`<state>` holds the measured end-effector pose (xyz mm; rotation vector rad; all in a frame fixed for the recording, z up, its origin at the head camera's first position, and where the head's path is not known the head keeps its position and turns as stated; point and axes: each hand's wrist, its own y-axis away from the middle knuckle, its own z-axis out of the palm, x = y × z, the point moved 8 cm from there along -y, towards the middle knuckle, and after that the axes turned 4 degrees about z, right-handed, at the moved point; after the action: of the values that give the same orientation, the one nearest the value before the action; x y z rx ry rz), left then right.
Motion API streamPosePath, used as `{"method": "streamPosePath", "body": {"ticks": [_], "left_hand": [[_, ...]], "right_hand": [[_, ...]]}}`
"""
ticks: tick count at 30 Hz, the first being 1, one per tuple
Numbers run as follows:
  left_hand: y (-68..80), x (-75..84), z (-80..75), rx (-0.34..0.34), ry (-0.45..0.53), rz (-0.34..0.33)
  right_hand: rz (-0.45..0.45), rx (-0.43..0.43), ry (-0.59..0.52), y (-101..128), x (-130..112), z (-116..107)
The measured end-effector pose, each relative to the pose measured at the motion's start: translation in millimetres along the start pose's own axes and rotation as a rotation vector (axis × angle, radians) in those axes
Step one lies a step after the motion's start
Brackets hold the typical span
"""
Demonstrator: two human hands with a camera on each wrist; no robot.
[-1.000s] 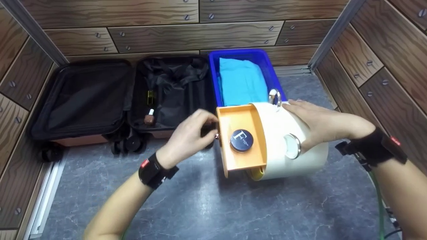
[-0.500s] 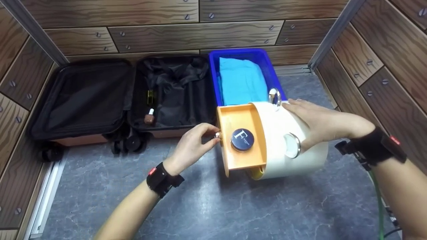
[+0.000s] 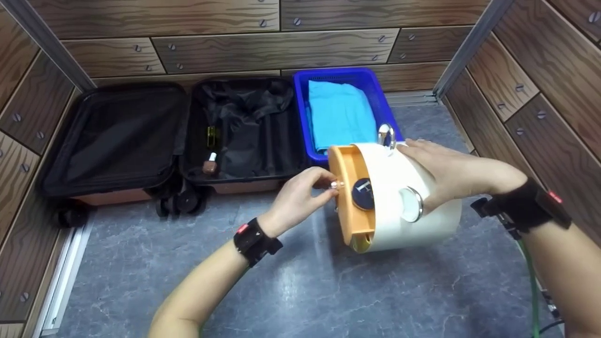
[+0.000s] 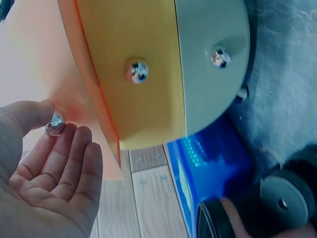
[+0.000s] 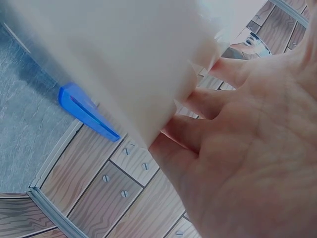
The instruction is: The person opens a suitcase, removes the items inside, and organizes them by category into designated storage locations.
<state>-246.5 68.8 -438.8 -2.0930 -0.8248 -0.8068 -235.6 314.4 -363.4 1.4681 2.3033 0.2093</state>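
With thumb and fingertips my left hand point(image 3: 296, 203) pinches the silver knob point(image 4: 56, 125) of an orange drawer point(image 3: 345, 206), which stands partly pulled out. In that drawer lies a round dark-lidded jar point(image 3: 363, 193) with a white letter, its right side hidden under the casing. The white rounded casing point(image 3: 399, 230) belongs to a small drawer box with metal rings on top. My right hand point(image 3: 453, 176) rests spread on it, fingers over the far side. Beside the orange front, the left wrist view shows a yellow drawer front point(image 4: 143, 109) and a pale green drawer front point(image 4: 213, 94), both with silver knobs.
An open black suitcase point(image 3: 112, 141) lies at the left. Its right half holds a small brown bottle with a white cap point(image 3: 210, 165) and a yellowish item point(image 3: 211, 136). Behind the drawer box stands a blue basket point(image 3: 382, 105) with folded light-blue cloth point(image 3: 340, 112).
My left hand has taken the knob and pushed the orange drawer to the right, partway into the casing. The jar has moved along with it. My right hand stays in place.
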Motion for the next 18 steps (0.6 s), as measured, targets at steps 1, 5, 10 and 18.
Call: {"method": "streamPosePath", "body": {"ticks": [1,5,10,18], "left_hand": [[-2.5,0.5,3.3,-0.005,0.002,0.003],[-11.5,3.3,15.0,-0.020,0.003,0.013],[-18.6,6.4,27.2,-0.032,0.013,0.014],[-21.7,7.0,38.0,-0.028,0.051,-0.005]], "right_hand": [[0.001,-0.002,0.001,0,0,0],[0.001,-0.001,-0.001,0,1,0],[-0.010,0.008,-0.005,0,0,0],[-0.018,0.010,-0.011,0,0,-1]]}}
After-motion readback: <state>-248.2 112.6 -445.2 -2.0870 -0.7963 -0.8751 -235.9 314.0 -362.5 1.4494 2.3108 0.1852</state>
